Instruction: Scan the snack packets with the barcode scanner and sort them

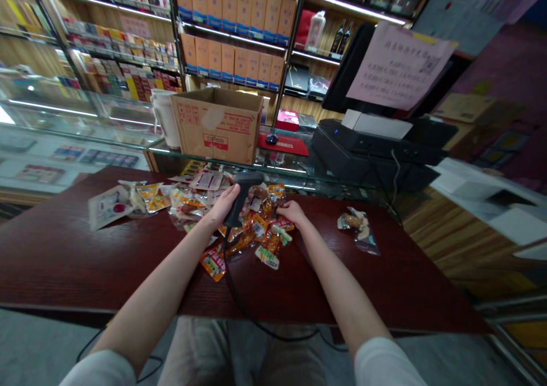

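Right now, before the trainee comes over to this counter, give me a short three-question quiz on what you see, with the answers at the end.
1. Multiple choice: what does the left hand hold? A a black corded barcode scanner; B a computer mouse; C a pair of scissors.
2. True or false: the cardboard box stands on the glass display case.
3. Fill in the blank: the right hand rests on a pile of ____.

Key: 1 A; 2 true; 3 snack packets.
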Motion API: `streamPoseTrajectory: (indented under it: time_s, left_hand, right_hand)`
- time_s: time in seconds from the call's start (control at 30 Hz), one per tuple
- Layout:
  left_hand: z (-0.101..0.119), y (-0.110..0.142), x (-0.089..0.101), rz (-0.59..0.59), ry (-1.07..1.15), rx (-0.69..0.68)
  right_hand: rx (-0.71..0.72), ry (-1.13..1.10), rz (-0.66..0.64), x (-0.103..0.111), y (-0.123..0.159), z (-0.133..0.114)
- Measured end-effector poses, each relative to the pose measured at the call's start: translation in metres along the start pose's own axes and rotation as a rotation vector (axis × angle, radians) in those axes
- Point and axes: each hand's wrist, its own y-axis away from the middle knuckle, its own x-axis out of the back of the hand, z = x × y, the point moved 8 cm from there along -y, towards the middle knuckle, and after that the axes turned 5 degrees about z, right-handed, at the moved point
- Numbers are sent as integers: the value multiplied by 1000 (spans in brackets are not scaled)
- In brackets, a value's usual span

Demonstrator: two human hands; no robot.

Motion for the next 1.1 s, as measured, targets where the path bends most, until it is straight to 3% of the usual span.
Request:
streamPoseTrajectory:
  time_s: [0.13, 0.27, 0.33, 0.6, 1.1]
  left_hand:
    - [0, 0, -6, -32, 64, -25]
    - [3, 6, -17, -117, 62, -34]
    - [5, 12, -24, -168, 35, -28]
    - [-1, 33, -54, -289, -48, 6]
    - [-2, 31, -59, -211, 8, -29]
  right_hand:
    - [-15, -172, 112, 33, 6, 14]
    - [43, -687, 119, 61, 26, 26]
    - [60, -830, 85, 65, 37, 29]
    - [83, -890, -92, 41, 64, 12]
    - [101, -811, -120, 39, 71, 1]
